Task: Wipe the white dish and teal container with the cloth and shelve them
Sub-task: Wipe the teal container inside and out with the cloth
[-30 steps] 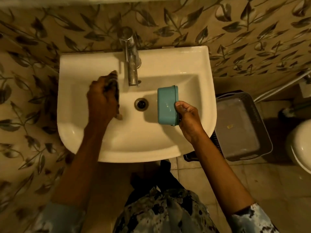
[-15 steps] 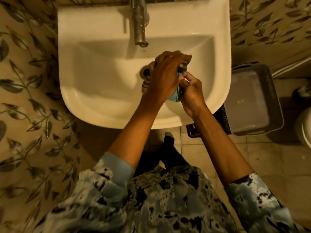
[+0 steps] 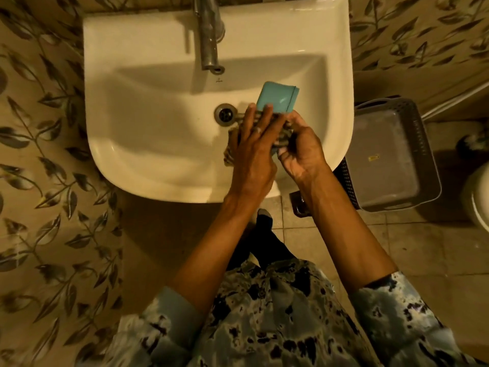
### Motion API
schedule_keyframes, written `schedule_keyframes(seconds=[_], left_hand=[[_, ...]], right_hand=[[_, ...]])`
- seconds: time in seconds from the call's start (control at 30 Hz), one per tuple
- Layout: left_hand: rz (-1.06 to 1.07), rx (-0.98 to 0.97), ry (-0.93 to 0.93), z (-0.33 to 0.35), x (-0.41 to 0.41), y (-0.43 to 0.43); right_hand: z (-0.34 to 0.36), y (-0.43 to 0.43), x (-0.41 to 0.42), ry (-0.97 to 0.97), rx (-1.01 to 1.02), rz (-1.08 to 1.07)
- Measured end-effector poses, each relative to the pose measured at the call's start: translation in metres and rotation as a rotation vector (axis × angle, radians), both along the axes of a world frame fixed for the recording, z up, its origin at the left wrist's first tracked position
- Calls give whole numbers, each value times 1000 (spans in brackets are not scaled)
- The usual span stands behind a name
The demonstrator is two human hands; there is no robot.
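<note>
A teal container (image 3: 277, 99) is held over the white sink basin (image 3: 148, 133), to the right of the drain (image 3: 225, 114). My left hand (image 3: 255, 147) lies across its near side with straight fingers, pressing a dark patterned cloth (image 3: 229, 154) against it. My right hand (image 3: 301, 147) grips the container's near right end, where cloth is bunched too. The container's far half sticks out beyond my fingertips. No white dish is in view.
A metal tap (image 3: 209, 35) reaches over the basin from the back. A grey plastic basket (image 3: 391, 154) stands on the floor right of the sink, beside a white rounded fixture (image 3: 480, 197). Leaf-patterned walls surround the sink.
My left hand brought the cloth from the basin's left side onto the container. It has slid toward me since half a second ago, uncovering the container's far half.
</note>
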State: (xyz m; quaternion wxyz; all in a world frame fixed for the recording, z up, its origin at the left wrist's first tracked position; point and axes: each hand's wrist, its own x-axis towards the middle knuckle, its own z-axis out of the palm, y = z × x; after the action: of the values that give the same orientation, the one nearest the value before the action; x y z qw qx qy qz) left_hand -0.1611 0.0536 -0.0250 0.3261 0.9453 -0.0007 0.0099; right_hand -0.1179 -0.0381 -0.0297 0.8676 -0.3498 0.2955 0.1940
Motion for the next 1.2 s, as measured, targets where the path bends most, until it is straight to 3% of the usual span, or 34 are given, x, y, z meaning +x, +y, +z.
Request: schedule_keyframes(seconds=[0.1, 0.27, 0.4, 0.6, 0.73, 0.93, 1.2], left_hand=[[-74, 2, -14, 9, 36, 6], [-91, 28, 130, 9, 88, 17], [-208, -58, -23, -11, 50, 9], [-2, -162, 13, -10, -36, -9], [67, -79, 13, 3, -4, -5], [-73, -54, 92, -2, 59, 27], [7, -222, 30, 3, -45, -6]], right_hand=[[10, -5, -1, -40, -109, 83], [8, 0, -15, -67, -225, 189], [9, -3, -5, -1, -87, 23], [8, -8, -4, 114, 102, -72], [8, -2, -12, 52, 12, 27], [9, -2, -21, -34, -149, 242], [16, -13, 6, 19, -158, 150]])
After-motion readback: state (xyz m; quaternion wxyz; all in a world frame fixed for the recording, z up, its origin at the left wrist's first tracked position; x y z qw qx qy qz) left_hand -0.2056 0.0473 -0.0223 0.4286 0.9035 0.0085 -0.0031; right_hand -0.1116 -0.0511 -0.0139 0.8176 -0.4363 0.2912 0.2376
